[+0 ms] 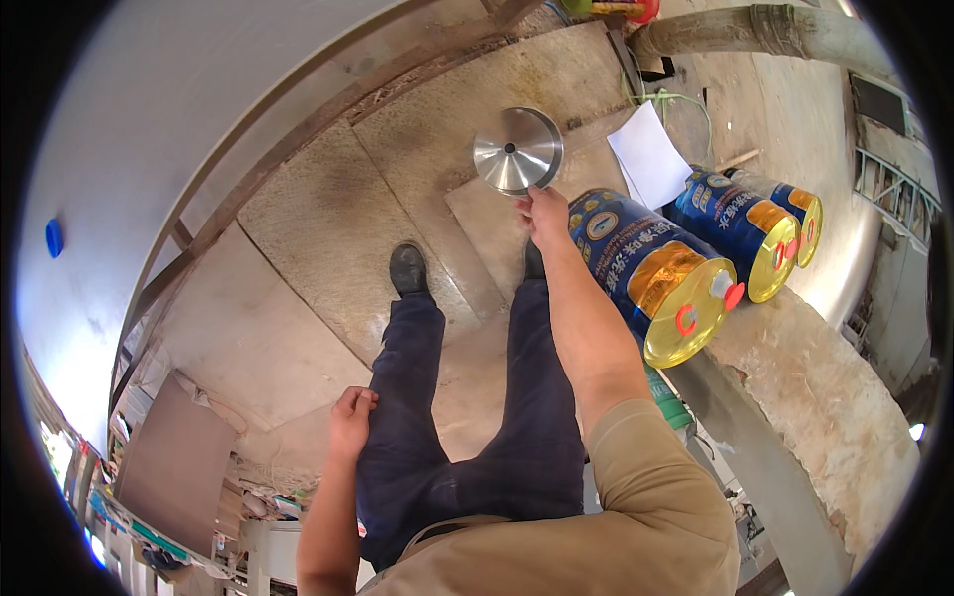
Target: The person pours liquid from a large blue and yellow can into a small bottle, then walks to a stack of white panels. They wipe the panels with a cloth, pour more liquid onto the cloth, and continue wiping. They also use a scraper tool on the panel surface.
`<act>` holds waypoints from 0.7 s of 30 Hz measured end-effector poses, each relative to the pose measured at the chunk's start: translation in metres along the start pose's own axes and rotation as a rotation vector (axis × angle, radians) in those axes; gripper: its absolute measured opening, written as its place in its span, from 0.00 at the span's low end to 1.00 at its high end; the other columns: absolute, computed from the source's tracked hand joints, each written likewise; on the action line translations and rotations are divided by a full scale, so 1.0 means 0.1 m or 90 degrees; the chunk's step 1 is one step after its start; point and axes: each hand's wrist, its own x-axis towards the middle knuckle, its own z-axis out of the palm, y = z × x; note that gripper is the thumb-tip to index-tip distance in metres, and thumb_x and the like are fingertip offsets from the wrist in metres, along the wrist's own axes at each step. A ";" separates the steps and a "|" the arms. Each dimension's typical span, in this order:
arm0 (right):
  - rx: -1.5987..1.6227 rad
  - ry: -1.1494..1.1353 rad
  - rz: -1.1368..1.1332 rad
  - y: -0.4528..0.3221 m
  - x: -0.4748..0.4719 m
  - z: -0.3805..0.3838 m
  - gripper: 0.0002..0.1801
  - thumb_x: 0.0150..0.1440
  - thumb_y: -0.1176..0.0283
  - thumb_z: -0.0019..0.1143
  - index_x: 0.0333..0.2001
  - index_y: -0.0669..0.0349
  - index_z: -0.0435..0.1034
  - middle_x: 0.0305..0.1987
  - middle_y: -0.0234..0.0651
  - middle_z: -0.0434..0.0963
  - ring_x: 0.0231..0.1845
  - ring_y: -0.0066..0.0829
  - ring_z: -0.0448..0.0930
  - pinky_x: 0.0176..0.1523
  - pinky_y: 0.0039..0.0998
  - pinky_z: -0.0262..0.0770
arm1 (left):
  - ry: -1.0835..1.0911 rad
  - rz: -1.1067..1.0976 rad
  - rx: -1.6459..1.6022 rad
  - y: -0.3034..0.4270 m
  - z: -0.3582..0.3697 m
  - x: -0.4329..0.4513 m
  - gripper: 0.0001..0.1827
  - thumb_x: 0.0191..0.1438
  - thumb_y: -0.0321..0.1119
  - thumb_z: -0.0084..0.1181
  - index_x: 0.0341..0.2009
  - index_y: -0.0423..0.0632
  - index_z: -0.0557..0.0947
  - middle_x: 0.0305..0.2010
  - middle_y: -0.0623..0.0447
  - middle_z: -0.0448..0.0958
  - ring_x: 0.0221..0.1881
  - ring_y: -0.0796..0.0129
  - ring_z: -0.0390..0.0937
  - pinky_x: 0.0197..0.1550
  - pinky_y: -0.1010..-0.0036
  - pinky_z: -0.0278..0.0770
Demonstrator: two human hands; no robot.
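My right hand (545, 214) is closed on the near rim of a shiny metal funnel (492, 158), whose round spout opening faces the camera. Close to the right of that hand stands a blue metal can (611, 238) with a yellow top, a red ring and a red cap. My left hand (354, 417) hangs beside my left thigh with its fingers curled; it holds nothing that shows. Sheets of white paper (652, 156) lie against the cans, right of the funnel.
Two more blue cans (734, 223) (809, 212) stand further right. A thick pipe (745, 31) crosses the upper right. A large pale panel (134, 141) with a blue cap (54, 238) on it fills the left. Below the near can is a green container (669, 406).
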 end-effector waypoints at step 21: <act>0.032 -0.126 -0.066 -0.20 -1.23 -1.28 0.10 0.67 0.75 0.50 0.49 0.66 0.72 0.39 0.36 0.82 0.29 0.26 0.82 0.30 0.25 0.78 | -0.024 0.046 0.120 0.21 0.12 0.18 0.13 0.65 0.35 0.53 0.37 0.38 0.83 0.32 0.49 0.84 0.34 0.68 0.81 0.42 0.71 0.78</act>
